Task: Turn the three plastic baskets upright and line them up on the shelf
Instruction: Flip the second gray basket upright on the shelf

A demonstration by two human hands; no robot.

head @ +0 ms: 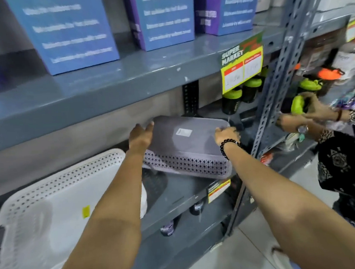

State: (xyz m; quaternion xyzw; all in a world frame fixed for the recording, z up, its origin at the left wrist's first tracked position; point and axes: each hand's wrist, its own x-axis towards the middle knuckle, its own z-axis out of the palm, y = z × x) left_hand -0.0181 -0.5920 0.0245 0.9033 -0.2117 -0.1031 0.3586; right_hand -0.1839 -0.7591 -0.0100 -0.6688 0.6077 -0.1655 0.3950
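Observation:
A grey plastic basket (186,146) lies upside down and tilted on the grey shelf (177,193), its flat bottom with a white label facing up. My left hand (140,135) rests against its far left corner with fingers spread. My right hand (226,134), with a black bead bracelet at the wrist, grips its right edge. A white perforated basket (50,203) lies upside down at the left, partly under my left forearm, a yellow sticker on its bottom. A third basket is not in view.
Blue and purple boxes (68,30) stand on the shelf above. A yellow price sign (242,63) hangs from that shelf's edge. Green-lidded bottles (233,100) stand behind the grey basket. A slotted steel upright (275,92) stands right; another person's hands (298,116) work beyond it.

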